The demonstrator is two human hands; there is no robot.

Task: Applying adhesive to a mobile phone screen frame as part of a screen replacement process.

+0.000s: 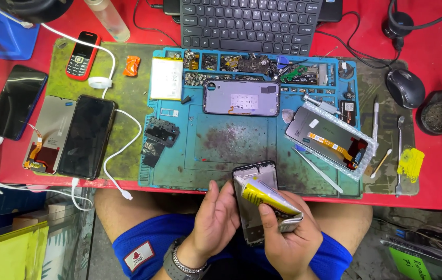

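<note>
I am at the gluing step, as I judge it. My left hand (216, 218) steadies the phone frame (254, 179) by its left edge, fingers curled against it, just below the front edge of the red counter (439, 171), over my lap. My right hand (288, 238) has its grip closed round the yellow glue tube (265, 199), its narrow end lying across the frame's upper part. The next move, I think, calls for a light, even squeeze, so the bead stays thin along the rim.
</note>
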